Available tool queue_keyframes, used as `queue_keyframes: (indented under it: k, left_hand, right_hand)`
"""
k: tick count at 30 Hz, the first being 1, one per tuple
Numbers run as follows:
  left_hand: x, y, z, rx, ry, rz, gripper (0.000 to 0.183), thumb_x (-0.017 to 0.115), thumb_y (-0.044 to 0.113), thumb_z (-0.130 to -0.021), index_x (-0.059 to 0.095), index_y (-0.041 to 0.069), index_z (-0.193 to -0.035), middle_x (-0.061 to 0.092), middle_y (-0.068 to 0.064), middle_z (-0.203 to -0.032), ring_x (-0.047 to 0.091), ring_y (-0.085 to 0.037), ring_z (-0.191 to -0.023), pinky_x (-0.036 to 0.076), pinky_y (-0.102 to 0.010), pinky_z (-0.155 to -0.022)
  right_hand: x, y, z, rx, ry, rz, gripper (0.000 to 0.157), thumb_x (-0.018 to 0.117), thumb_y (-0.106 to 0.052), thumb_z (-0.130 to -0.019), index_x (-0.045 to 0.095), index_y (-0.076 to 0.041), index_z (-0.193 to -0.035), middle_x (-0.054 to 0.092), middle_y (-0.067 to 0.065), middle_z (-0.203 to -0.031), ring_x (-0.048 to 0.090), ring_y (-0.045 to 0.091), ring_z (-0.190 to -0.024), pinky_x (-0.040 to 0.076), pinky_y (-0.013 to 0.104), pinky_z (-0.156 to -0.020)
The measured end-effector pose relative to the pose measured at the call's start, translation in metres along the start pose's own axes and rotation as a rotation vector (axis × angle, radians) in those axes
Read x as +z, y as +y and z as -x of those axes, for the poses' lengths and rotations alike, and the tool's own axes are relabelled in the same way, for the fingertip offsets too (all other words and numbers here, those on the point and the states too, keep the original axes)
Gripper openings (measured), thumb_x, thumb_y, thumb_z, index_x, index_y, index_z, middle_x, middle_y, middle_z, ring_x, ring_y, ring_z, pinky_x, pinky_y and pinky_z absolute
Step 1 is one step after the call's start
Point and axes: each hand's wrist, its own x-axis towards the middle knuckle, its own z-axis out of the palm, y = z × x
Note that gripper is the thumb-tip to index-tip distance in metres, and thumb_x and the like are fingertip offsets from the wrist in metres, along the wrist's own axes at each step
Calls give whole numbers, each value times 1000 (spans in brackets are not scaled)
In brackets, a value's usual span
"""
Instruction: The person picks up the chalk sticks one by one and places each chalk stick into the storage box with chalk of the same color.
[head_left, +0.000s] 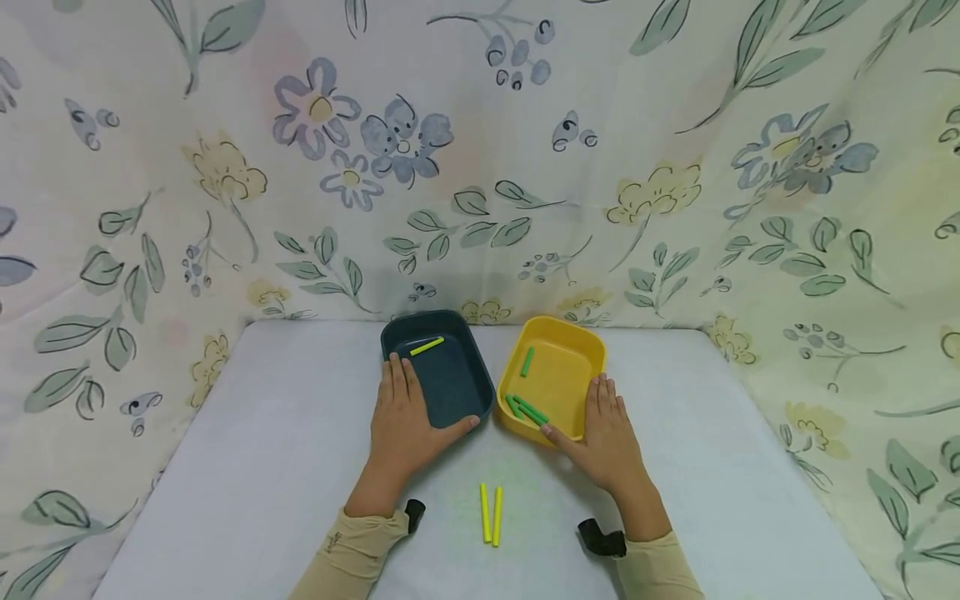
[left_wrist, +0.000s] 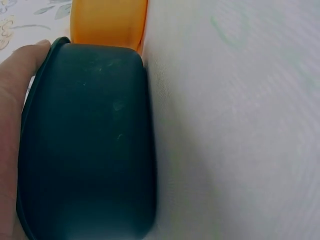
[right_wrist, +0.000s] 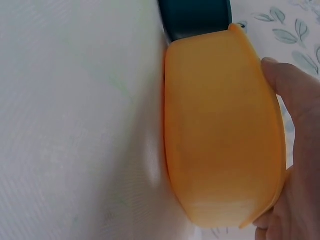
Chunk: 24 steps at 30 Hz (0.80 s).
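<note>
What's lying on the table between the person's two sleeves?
Two yellow sticks, side by side but apart, lie on the table between the left sleeve and right sleeve; the head view shows them.

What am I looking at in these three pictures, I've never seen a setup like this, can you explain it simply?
There's no robot here, just a person's bare left hand and right hand. The wide picture comes from a head-worn camera looking forward and down. The two close-ups come from wrist cameras, each showing its own hand against a tray.

On the white surface, a dark tray and a yellow tray sit side by side. One yellow stick lies in the dark tray, green sticks in the yellow one. Two more yellow sticks lie between the forearms.

No stick is held: the left hand rests against the dark tray's rim, the right against the yellow tray's.
</note>
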Motion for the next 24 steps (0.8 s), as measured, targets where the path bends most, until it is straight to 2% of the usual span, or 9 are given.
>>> queue_keyframes:
  k: [8, 16, 21, 24]
  left_hand:
    - [-2, 2, 1, -5, -17, 12, 150, 60, 97, -74, -1, -4, -167, -8, -25, -177, -5, -42, -166, 16, -56, -134]
    - [0, -1, 0, -2, -9, 12, 150, 57, 99, -74, -3, -3, -167, -13, -23, -176, -5, -42, -166, 15, -56, -134]
    - [0, 0, -1, 11, 3, 19, 149, 58, 97, -75, 0, -4, -167, -9, -24, -177, -3, -45, -166, 18, -60, -132]
    - [-1, 0, -1, 13, 4, 19, 148, 59, 97, -75, 2, -4, -167, -4, -26, -177, -2, -45, -166, 19, -61, -132]
  right_hand:
    - [-2, -2, 1, 4, -2, -23, 129, 58, -82, -91, 9, 10, -166, 8, 29, -176, 8, 45, -165, 13, 62, -132]
    - [-5, -8, 0, -22, 27, -23, 126, 59, -82, -90, 15, 7, -167, 14, 25, -176, 12, 42, -165, 13, 58, -133]
    - [-11, -15, 2, -41, 100, 20, 107, 59, -78, -93, 35, -3, -165, 31, 22, -172, 21, 46, -162, 16, 64, -131]
    - [-17, -22, 6, -67, 145, -21, 92, 65, -71, -94, 51, -6, -158, 43, 19, -167, 33, 46, -158, 23, 67, -127]
